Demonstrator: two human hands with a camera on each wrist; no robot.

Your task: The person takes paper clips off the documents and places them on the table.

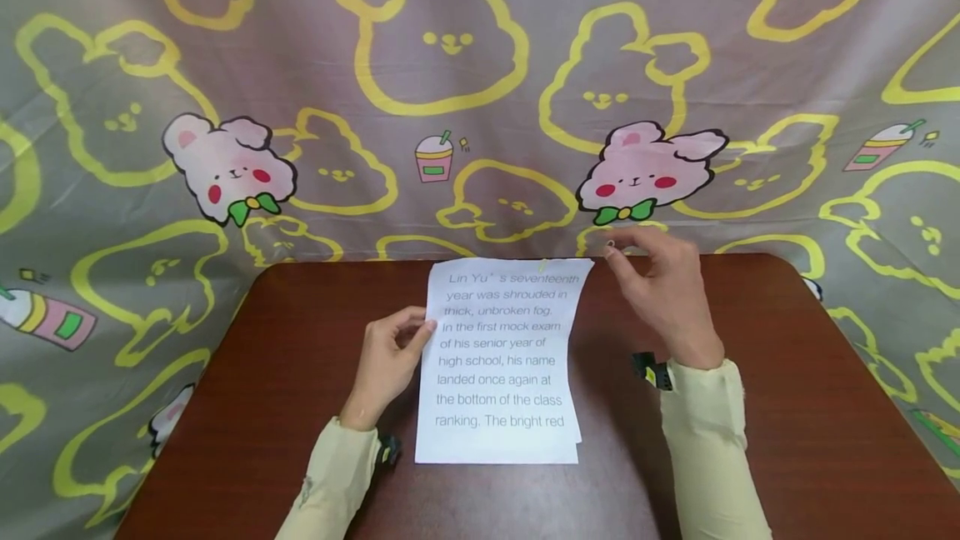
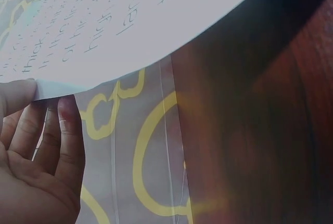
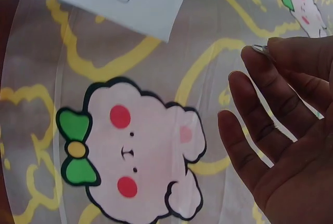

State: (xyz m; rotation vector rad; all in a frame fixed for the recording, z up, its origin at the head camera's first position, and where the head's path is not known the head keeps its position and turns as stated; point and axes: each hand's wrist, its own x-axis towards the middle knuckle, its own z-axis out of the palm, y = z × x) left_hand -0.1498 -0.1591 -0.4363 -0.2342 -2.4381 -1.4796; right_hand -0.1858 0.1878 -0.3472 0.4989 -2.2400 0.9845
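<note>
A stack of white sheets (image 1: 502,365) printed with grey text lies upright in the middle of the brown table (image 1: 787,407). My left hand (image 1: 418,333) pinches the sheets' left edge. In the left wrist view the thumb lies over the paper (image 2: 104,21), the fingers (image 2: 67,130) sit under it, and the edge is lifted off the table. My right hand (image 1: 618,257) hovers just beyond the paper's top right corner. It pinches a small silvery metal clip (image 1: 611,244) between thumb and forefinger. The clip (image 3: 260,50) shows at the fingertips in the right wrist view.
A grey cloth with yellow rabbit outlines and pink rabbits (image 1: 480,65) hangs behind the table and drapes round its sides. The table's far edge runs just past the paper's top. Bare tabletop lies on both sides of the sheets.
</note>
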